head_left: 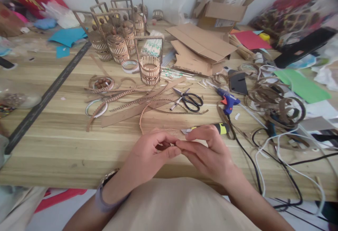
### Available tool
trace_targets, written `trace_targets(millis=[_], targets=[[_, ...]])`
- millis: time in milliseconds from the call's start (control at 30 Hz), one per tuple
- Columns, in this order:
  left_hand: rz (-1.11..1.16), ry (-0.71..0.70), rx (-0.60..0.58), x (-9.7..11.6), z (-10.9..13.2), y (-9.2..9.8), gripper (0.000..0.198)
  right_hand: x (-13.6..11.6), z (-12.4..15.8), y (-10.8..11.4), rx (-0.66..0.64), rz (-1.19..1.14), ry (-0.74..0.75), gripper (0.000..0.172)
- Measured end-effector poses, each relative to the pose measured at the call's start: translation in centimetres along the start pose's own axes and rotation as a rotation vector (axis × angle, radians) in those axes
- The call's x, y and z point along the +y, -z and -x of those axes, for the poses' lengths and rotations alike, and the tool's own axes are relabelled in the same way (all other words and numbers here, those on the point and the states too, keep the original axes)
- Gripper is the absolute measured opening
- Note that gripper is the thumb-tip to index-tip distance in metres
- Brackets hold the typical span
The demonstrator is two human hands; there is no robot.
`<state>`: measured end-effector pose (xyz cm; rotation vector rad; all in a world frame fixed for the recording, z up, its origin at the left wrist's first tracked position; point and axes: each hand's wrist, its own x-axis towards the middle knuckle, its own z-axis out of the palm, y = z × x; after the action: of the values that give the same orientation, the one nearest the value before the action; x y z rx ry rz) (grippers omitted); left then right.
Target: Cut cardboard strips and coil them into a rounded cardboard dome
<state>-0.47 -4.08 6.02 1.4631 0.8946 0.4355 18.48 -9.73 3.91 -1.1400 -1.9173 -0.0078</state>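
Observation:
My left hand (151,157) and my right hand (208,153) meet over the table's near edge, fingertips pinched together. Whatever sits between them is mostly covered; only a small dark brown bit shows under the left fingers. The right index finger is bent and raised, its other fingers closed toward the thumb. Just beyond the left hand, a corrugated cardboard strip (142,116) curves down behind the knuckles; whether it reaches the fingers I cannot tell. A utility knife (221,128) with a black and yellow handle lies right behind the right hand, its blade pointing left.
Scissors (192,102) and a blue glue gun (229,101) lie beyond my hands. A small stick-walled basket (150,71) stands mid-table, with several lidded ones (118,48) behind. Cardboard sheets (198,43) are at the back. Cables (283,153) and coiled strips (292,111) crowd the right.

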Motion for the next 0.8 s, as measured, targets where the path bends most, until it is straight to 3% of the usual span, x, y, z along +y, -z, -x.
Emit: trace_targets(millis=[233,433,533,633,800], targets=[[0.379,0.090,-0.201,-0.7,-0.4,0.4,0.023,-0.1,-0.6,0.3,0.009,-0.276,-0.090,0.002],[0.408,0.064,-0.298,-0.7,-0.8,0.2,0.017,-0.2,-0.2,-0.7,0.013,-0.436,-0.198,0.015],[0.356,0.072,-0.263,-0.5,-0.7,0.3,0.019,-0.1,-0.2,-0.9,0.019,-0.417,-0.182,0.015],[0.266,0.064,-0.180,-0.3,-0.5,0.3,0.021,0.0,-0.3,-0.6,0.004,-0.294,-0.103,0.004],[0.105,0.035,-0.072,0.0,-0.2,0.2,0.020,0.1,-0.2,0.0,-0.001,-0.088,0.011,0.011]])
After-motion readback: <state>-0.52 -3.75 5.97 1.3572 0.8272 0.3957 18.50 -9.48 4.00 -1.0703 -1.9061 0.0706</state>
